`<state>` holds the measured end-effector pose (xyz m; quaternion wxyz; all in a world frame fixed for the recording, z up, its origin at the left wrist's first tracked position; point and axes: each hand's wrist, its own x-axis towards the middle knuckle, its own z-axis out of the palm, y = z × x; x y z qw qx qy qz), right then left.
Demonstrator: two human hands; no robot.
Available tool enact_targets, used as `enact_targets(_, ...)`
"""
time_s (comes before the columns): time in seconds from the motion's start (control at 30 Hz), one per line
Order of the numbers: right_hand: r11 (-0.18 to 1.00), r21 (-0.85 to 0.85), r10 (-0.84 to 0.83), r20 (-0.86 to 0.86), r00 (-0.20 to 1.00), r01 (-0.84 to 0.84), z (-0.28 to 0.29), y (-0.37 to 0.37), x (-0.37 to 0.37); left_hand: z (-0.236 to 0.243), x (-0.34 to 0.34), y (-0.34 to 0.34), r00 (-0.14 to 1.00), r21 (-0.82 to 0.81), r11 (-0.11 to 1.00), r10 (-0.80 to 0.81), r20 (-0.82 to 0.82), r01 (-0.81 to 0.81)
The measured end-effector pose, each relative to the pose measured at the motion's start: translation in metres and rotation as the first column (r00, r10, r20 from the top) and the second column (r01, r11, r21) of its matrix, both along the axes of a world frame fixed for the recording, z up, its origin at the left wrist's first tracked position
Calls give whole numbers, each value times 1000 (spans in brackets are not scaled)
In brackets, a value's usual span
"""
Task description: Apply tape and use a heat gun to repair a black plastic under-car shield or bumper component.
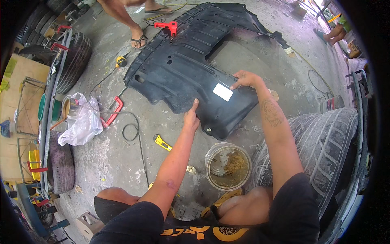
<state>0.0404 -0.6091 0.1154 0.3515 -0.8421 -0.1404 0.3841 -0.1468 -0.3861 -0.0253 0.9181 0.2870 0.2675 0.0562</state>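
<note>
Pressing white patch (222, 92) onto black panel (183, 69), right fingers (239, 81) flat.

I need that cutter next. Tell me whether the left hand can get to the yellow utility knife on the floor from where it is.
Probably yes. The left hand rests on the near edge of the black plastic panel, and the yellow utility knife lies on bare concrete just beside that forearm, nothing lying over it. The hand would have to let go of the panel.

Bare concrete lies open left of the black underbody panel (183, 69); a bucket (227, 166) and tyre (321, 146) crowd its near side.
</note>
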Motion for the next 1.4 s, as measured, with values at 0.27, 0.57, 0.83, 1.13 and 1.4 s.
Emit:
enact_targets(0.27,995,-31,96,-66,993,-99,-14,-10,14,9,0,-9,1000,-8,1000,-13,14,13)
enact_targets(0.57,1000,-26,2,99,995,1,-26,-27,16,9,5,-19,999,-16,999,-32,-39,31)
enact_targets(0.83,999,-36,-16,126,992,20,10,3,-6,-9,3,2,1000,-3,1000,3,14,-3)
enact_targets(1.13,995,-75,-57,136,989,68,-19,-15,10,4,3,-11,999,3,1000,23,-24,-23)
enact_targets(1.4,1000,-25,-13,95,995,15,-5,-6,4,5,3,-5,999,-38,999,12,-38,-13)
